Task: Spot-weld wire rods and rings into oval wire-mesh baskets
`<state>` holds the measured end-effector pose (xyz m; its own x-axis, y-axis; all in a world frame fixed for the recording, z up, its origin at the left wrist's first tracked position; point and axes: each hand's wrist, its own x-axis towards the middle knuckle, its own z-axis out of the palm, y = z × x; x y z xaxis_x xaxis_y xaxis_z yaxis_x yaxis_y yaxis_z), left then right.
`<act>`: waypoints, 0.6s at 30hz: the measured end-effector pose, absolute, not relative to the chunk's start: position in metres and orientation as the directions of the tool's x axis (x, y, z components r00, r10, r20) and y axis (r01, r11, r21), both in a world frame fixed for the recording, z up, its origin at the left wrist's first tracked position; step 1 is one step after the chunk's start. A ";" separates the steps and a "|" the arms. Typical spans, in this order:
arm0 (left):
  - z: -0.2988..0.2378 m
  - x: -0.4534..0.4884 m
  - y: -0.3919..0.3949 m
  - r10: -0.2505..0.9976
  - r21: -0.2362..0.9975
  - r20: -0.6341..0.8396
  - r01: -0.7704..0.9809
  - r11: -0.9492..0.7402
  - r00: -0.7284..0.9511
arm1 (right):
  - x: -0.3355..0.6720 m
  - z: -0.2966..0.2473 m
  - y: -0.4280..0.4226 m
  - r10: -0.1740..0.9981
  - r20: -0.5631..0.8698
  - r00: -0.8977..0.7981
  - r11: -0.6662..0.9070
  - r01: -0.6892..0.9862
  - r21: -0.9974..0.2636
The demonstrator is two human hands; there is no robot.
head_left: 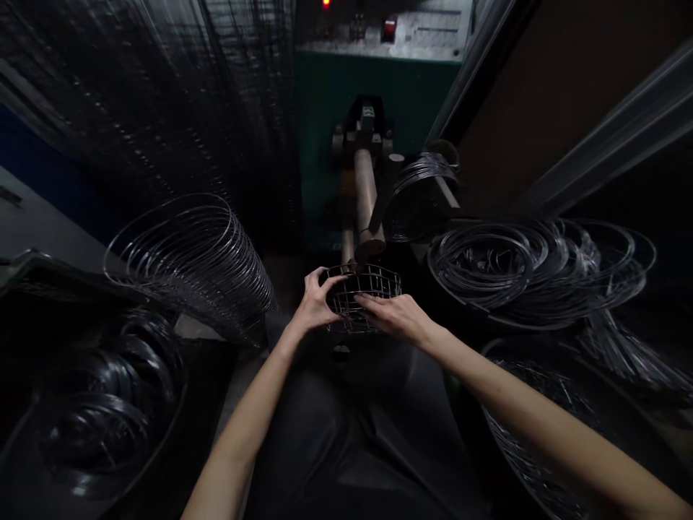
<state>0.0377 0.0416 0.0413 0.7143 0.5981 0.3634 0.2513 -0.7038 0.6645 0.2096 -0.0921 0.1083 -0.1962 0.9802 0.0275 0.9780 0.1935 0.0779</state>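
A round wire basket (365, 278) with a grid of thin metal wires is held between both hands, under the end of the welding machine's arms (368, 209). My left hand (315, 300) grips its left side, the thumb low and the fingers at the upper rim. On the basket's front right, my right hand (398, 314) has its fingers pressed against the wires. The electrode tip meets the basket near its rim; whether they touch is too dark to tell. Behind the arms rises the machine's green body (319, 108).
A tall stack of wire rings (189, 245) leans at left, above more ring coils (97, 419). Wire hoops (541, 267) lie in a tub at right, over a container of short wires (541, 404). More rings (422, 173) hang beside the machine arm. A dark apron (357, 448) covers my lap.
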 end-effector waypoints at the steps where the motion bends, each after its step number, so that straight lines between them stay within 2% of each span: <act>1: 0.042 0.038 0.043 0.598 0.669 0.356 0.251 -0.699 0.718 | 0.210 0.108 -0.091 0.982 0.034 -0.186 0.184 0.981 0.056; 7: 0.048 0.036 0.042 0.615 0.719 0.305 0.247 -0.650 0.728 | 0.209 0.109 -0.093 0.986 0.072 -0.150 0.155 0.985 -0.072; 13: 0.054 0.047 0.056 0.667 0.753 0.234 0.303 -0.584 0.707 | 0.217 0.105 -0.080 0.993 0.103 -0.055 0.065 0.993 -0.096; 18: 0.053 0.054 0.070 0.636 0.703 0.310 0.280 -0.654 0.707 | 0.223 0.094 -0.075 0.963 0.267 0.027 0.060 0.949 -0.310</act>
<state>0.0544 0.0704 0.0534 0.7068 0.6361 0.3097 0.2805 -0.6538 0.7027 0.2231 -0.0755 0.0943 0.0267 0.9634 0.2667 0.9488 0.0596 -0.3102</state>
